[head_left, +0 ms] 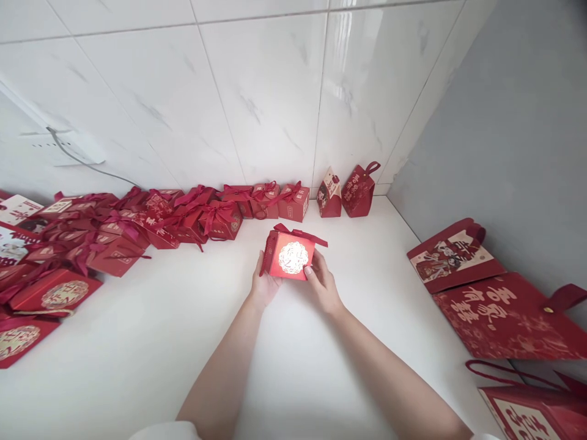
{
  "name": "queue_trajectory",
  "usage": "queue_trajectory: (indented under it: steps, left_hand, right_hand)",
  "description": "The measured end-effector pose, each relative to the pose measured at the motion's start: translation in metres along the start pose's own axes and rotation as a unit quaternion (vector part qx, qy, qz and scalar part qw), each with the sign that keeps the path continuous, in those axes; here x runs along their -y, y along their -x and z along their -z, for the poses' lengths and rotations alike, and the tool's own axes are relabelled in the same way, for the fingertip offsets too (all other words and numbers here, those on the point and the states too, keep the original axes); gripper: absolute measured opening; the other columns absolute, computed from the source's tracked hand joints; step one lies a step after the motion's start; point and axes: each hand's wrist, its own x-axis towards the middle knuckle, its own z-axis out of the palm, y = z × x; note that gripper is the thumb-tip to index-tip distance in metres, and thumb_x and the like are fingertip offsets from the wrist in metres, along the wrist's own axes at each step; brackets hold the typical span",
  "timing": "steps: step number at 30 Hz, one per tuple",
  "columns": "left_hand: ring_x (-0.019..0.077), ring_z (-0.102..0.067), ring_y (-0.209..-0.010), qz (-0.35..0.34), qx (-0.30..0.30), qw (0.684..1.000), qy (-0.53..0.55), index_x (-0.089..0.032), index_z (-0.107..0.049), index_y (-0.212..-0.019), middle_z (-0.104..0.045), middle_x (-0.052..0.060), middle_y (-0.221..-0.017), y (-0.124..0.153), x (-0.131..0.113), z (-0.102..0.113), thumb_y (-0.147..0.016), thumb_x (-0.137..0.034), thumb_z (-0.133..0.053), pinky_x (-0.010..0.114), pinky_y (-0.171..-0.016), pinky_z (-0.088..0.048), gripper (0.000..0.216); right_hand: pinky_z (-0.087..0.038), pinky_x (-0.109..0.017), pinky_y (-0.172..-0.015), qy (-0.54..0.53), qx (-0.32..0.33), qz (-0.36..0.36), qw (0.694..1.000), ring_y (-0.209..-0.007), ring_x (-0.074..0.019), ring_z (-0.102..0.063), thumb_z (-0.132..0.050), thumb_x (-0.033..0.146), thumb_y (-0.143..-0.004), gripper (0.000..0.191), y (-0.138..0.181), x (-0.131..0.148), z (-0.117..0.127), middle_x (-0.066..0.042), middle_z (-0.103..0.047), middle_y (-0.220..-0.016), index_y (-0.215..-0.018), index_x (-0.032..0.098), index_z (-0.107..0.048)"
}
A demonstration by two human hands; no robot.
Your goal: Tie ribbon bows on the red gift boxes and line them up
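A small red gift box (pixel 290 256) with a round white-and-gold emblem and a dark red ribbon on top is held over the white surface, near its middle. My left hand (pixel 263 286) grips the box's left side, fingers wrapped round it. On the right side, my right hand (pixel 322 282) clasps the box, its thumb pressed against the front edge. Both forearms reach in from the bottom of the view.
Several ribboned red gift boxes (pixel 220 219) crowd the back left along the tiled wall (pixel 275 91). Two taller red pouch boxes (pixel 358 190) stand in the back corner. Flat red bags (pixel 509 315) lie at the right against a grey wall. Red envelopes (pixel 55 292) lie far left.
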Motion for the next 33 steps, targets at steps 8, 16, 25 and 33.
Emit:
queue_trajectory:
  steps: [8, 16, 25, 33]
  left_hand:
    - [0.0265, -0.064, -0.104, -0.026, -0.032, 0.999, -0.023, -0.018, -0.064, -0.109, -0.070, 0.007, -0.107, -0.001, 0.006, 0.002, -0.083, -0.047, -0.059, 0.040, -0.090, -0.050, 0.040]
    - [0.0197, -0.063, -0.094, -0.154, -0.167, 0.965, -0.132, -0.019, -0.061, -0.089, -0.067, 0.005, -0.096, -0.002, -0.002, 0.007, -0.077, -0.037, -0.069, 0.035, -0.087, -0.048, 0.023]
    - [0.0216, -0.056, -0.104, -0.232, -0.175, 0.924, -0.247, -0.023, -0.064, -0.090, -0.063, 0.005, -0.100, 0.005, 0.005, 0.001, -0.084, -0.045, -0.057, 0.035, -0.094, -0.041, 0.024]
    - [0.0349, -0.040, -0.134, -0.001, 0.191, 0.922, -0.336, -0.025, -0.060, -0.122, -0.051, 0.014, -0.138, 0.037, -0.047, 0.020, -0.041, -0.028, -0.090, 0.048, -0.110, -0.030, 0.087]
  right_hand:
    - [-0.048, -0.039, -0.095, 0.005, -0.009, 0.034, 0.999, -0.118, -0.0253, -0.054, -0.045, 0.047, -0.094, 0.042, 0.001, -0.002, 0.002, -0.007, -0.055, -0.132, -0.131, 0.026, -0.043]
    - [-0.045, -0.044, -0.094, -0.025, -0.098, 0.020, 0.995, -0.105, -0.0253, -0.061, -0.033, 0.053, -0.095, 0.036, 0.002, -0.007, 0.003, -0.007, -0.067, -0.104, -0.096, 0.023, -0.053]
    - [-0.052, -0.031, -0.065, -0.090, -0.139, -0.066, 0.984, -0.065, -0.0149, -0.061, -0.056, 0.050, -0.086, 0.039, -0.007, -0.018, 0.011, 0.000, -0.060, -0.084, -0.116, 0.027, -0.045]
    - [-0.047, -0.048, -0.094, -0.195, 0.253, -0.060, 0.946, -0.118, -0.0297, -0.055, -0.064, 0.069, -0.068, 0.080, -0.006, 0.006, 0.038, -0.013, -0.056, -0.131, -0.131, 0.023, -0.047]
